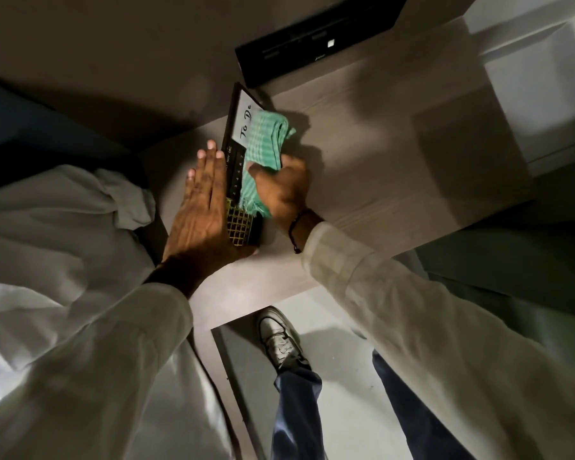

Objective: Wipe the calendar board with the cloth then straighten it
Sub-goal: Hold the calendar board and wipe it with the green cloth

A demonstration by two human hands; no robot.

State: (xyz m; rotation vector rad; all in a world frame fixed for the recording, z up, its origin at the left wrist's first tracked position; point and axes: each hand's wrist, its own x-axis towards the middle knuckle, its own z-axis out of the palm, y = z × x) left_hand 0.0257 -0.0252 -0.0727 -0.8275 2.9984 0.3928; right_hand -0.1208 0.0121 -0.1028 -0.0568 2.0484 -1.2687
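The calendar board (239, 127) is a dark-framed panel with a white "To Do" area, month and number rows, and a gold grid at its near end. It stands on a pale wooden desk (362, 167), leaning back towards the wall. My left hand (201, 207) lies flat against its left edge and lower end, fingers straight. My right hand (281, 189) grips a bunched green checked cloth (263, 141) and presses it on the board's face, covering part of the white area and the number rows.
A black flat device (316, 38) lies on the desk behind the board. White boxy furniture (538, 78) stands at the right. White bedding (47, 244) fills the left. Below the desk edge are my shoe (279, 336) and jeans.
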